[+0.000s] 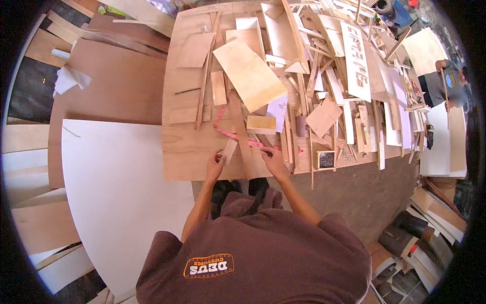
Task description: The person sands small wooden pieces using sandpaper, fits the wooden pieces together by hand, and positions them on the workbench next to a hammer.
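Observation:
At the near edge of the wooden table (182,147), my left hand (215,164) grips a small light wood piece (230,152) at its left side. My right hand (272,158) pinches one end of a pink measuring tape (255,144). The tape runs left over the table, bends and goes up beside a small wood block (218,88). Between my hands a long brown strip (243,139) lies lengthwise, reaching the table edge. Just beyond my right hand sits a yellow-topped block (261,124). A large pale board (250,76) lies farther back.
Wood offcuts and strips (316,45) pile across the table's right half, with a small dark-faced box (325,159) near the edge. A big white sheet (121,202) is at left. Another person (445,83) stands at far right. Scraps (410,243) lie at lower right.

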The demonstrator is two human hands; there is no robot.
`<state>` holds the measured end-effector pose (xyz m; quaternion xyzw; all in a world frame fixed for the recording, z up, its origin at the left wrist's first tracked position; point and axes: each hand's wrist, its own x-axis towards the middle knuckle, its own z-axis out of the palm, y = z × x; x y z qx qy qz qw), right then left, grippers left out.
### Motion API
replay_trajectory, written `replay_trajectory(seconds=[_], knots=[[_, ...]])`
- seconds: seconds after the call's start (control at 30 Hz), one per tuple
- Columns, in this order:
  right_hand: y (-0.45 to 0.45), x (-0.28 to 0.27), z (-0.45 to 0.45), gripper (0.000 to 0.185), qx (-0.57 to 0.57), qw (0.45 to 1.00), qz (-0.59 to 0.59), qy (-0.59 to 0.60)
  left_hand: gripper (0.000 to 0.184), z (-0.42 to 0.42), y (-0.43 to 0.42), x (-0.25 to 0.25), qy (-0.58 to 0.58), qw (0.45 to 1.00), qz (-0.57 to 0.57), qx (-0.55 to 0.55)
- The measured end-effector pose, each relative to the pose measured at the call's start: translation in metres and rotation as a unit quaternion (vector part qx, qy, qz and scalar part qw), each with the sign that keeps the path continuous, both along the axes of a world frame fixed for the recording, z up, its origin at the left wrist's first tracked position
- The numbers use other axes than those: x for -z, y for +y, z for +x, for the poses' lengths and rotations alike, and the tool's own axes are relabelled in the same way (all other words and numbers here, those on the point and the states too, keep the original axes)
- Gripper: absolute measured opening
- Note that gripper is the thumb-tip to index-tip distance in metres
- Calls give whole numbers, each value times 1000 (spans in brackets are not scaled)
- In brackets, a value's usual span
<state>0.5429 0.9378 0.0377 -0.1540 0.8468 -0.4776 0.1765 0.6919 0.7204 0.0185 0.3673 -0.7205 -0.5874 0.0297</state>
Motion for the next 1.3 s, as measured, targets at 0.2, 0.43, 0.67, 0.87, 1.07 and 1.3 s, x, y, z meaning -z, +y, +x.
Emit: replay_trajectory(seconds=[0.2,0.43,0.67,0.87,1.07,1.3], knots=[[-33,-47,6,23,30,995,-86,-29,29,5,-51,22,-3,995,71,72],[-52,-15,84,20,167,985,-49,-6,31,0,-121,59,64,962,-221,146],[-123,-45,156,23,249,968,-22,30,33,6,-109,-15,135,936,119,302],[-159,-92,173,43,260,957,-45,122,29,8,-96,-64,109,892,230,374],[-141,-112,175,44,241,951,65,185,28,-7,-90,-67,135,871,193,432],[-105,-104,157,43,242,960,47,133,26,-25,-52,-61,158,905,226,325]])
